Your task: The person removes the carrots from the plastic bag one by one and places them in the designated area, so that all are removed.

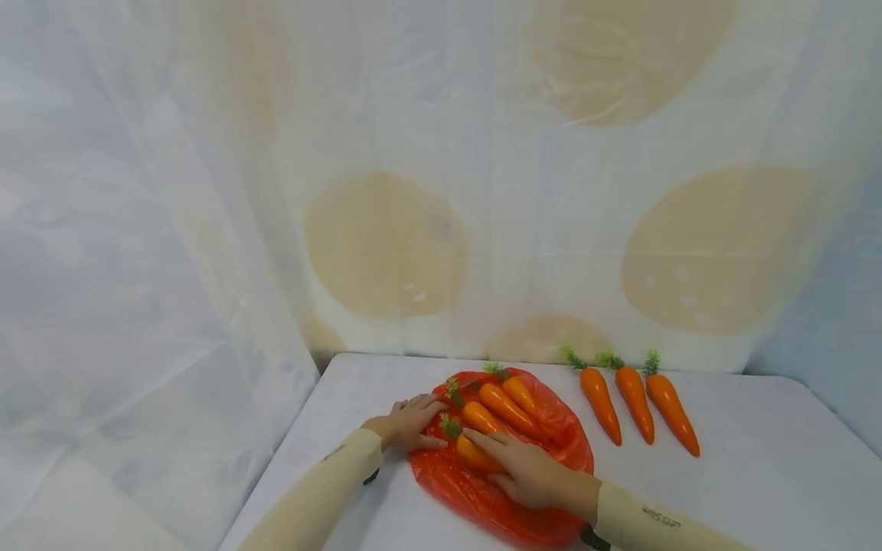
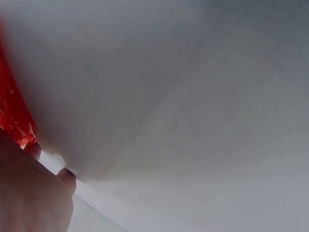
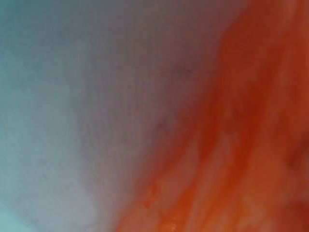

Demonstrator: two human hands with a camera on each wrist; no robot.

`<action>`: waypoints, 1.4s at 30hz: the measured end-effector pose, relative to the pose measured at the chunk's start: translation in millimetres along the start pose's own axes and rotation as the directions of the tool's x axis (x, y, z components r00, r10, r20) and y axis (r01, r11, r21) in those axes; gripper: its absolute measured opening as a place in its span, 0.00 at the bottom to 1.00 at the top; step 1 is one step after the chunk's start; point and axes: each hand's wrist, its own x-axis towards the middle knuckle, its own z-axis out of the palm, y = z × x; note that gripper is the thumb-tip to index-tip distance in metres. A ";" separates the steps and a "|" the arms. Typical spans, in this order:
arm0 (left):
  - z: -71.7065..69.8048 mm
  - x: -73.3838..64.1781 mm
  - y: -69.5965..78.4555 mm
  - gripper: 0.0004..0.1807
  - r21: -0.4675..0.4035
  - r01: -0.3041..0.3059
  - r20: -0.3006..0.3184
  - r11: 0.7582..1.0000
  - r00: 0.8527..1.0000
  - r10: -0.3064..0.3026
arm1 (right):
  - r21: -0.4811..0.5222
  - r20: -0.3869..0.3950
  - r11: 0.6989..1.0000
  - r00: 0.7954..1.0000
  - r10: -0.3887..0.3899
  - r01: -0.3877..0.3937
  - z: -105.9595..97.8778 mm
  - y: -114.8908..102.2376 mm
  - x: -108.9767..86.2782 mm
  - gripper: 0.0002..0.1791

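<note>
A red plastic bag (image 1: 441, 478) lies spread on the table with several orange carrots (image 1: 506, 409) on it, their green tops toward the far left. My right hand (image 1: 534, 471) is over the nearest carrot (image 1: 472, 453), its fingers on the far side and thumb on the near side, hiding the carrot's tip. My left hand (image 1: 412, 425) rests on the bag's left edge, fingers extended and thumb apart. The left wrist view catches part of that hand (image 2: 34, 193) beside the bag (image 2: 12, 104). Only blurred red bag (image 3: 241, 145) shows in the right wrist view.
Three more carrots (image 1: 635, 402) lie side by side on the white table (image 1: 758, 459), right of the bag. A pale curtain with tan round patches (image 1: 386, 245) hangs behind the table, and white sheeting (image 1: 124, 268) hangs at the left.
</note>
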 end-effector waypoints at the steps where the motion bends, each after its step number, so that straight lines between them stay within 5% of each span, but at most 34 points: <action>1: -0.2 0.0 0.7 0.40 -0.005 0.009 0.004 1.000 1.000 -0.009 | 0.007 -0.006 1.000 1.000 0.007 -0.007 -1.7 -0.6 0.1 0.40; 6: 0.5 -0.3 1.2 0.45 -0.015 0.047 0.027 0.999 0.999 -0.047 | 0.017 -0.068 1.000 0.998 0.008 -0.007 -9.8 -0.3 -1.4 0.41; 20: -2.2 -3.8 0.2 0.38 -0.023 -0.028 -0.005 0.999 1.000 0.028 | 0.059 -0.187 0.998 0.981 0.047 -0.036 -34.4 4.1 -7.8 0.42; 37: -0.7 -1.7 -0.2 0.40 -0.046 -0.021 0.001 0.999 1.000 0.021 | 0.102 -0.142 0.992 0.985 0.092 -0.078 -26.0 9.8 -5.6 0.44; 42: 0.9 0.9 -1.0 0.41 -0.030 -0.015 0.003 0.999 1.000 0.015 | 0.057 -0.057 0.996 0.996 0.067 -0.064 -16.9 10.2 -7.5 0.44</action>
